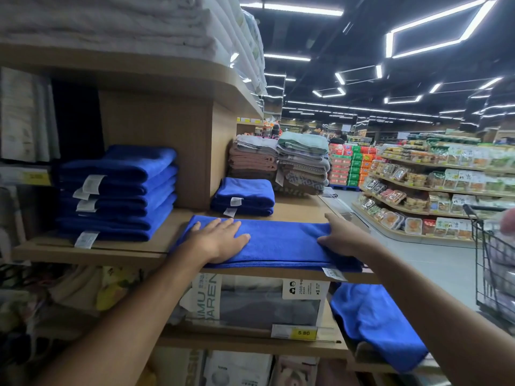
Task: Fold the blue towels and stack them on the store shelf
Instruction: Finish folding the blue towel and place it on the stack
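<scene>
A long, partly folded blue towel [281, 242] lies flat along the front of the wooden shelf [92, 250]. My left hand [220, 239] presses flat on its left end, fingers straight. My right hand [340, 236] rests on its right end, index finger stretched out over the cloth. Behind it sits a small stack of two folded blue towels [245, 196]. A taller stack of several folded blue towels [119, 190] with white tags stands at the left. Another loose blue towel [376, 321] hangs crumpled over the lower shelf at the right.
Grey, brown and green folded towels [278, 162] are piled behind the small stack. White towels [117, 20] fill the top shelf. Boxed goods [250, 299] sit below. A black shopping cart [493, 260] stands at the right, with food shelves [434, 185] across the aisle.
</scene>
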Available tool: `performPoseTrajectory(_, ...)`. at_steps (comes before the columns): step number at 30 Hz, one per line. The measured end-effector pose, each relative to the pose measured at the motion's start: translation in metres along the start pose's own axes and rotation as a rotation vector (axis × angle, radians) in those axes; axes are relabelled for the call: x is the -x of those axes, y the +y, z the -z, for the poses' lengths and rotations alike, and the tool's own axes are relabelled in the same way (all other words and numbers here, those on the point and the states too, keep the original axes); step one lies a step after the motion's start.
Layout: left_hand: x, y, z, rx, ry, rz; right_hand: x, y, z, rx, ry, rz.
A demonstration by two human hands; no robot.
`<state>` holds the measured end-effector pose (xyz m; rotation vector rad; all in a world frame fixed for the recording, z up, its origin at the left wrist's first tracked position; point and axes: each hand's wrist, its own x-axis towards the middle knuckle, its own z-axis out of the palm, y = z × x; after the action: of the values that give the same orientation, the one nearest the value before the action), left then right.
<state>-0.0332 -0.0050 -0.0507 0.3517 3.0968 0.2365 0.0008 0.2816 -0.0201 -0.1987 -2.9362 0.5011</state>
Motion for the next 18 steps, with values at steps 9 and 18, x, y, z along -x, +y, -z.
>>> performPoseTrajectory(9, 0.004, -0.001, 0.000, 0.038, -0.004, -0.030, 0.005, 0.017, 0.030, -1.073, -0.247, -0.400)
performPoseTrajectory(18, 0.004, 0.029, -0.001, -0.024, -0.026, -0.043, 0.002, -0.003, 0.074, -1.149, -0.301, -0.198)
